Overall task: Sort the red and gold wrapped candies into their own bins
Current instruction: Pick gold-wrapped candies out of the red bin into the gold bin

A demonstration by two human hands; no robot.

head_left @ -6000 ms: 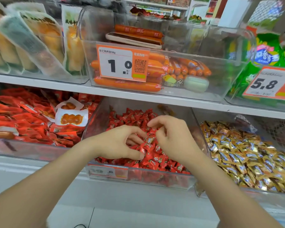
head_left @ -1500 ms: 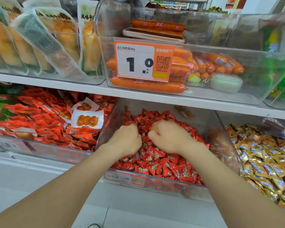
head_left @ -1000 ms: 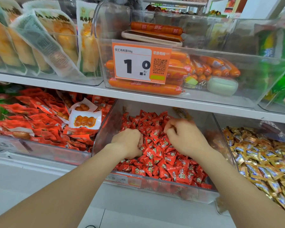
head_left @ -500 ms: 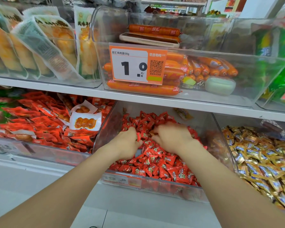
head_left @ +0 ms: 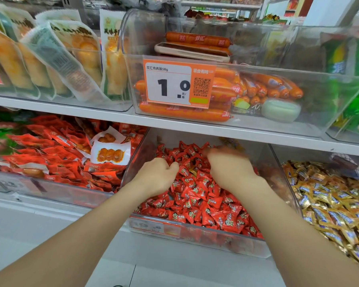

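A clear bin (head_left: 195, 235) on the lower shelf holds a heap of red wrapped candies (head_left: 197, 199). Both of my hands are inside it, on top of the heap. My left hand (head_left: 157, 176) is curled into a loose fist with its fingertips hidden among the red candies. My right hand (head_left: 229, 168) lies over the back of the heap, its fingers blurred by motion. A yellowish wrapper (head_left: 192, 171) shows between the hands. Gold wrapped candies (head_left: 330, 199) fill the neighbouring bin on the right.
Left of the red candy bin is a bin of red snack packets (head_left: 56, 160). The shelf above carries a bin of orange sausages (head_left: 187, 114) with a price tag (head_left: 177, 83), and pouches (head_left: 56, 59) at the left. The shelf edge (head_left: 216, 131) hangs close over my hands.
Both hands keep stirring the red heap. My right hand has shifted slightly back and right, and my left hand has stayed curled at the left of the heap.
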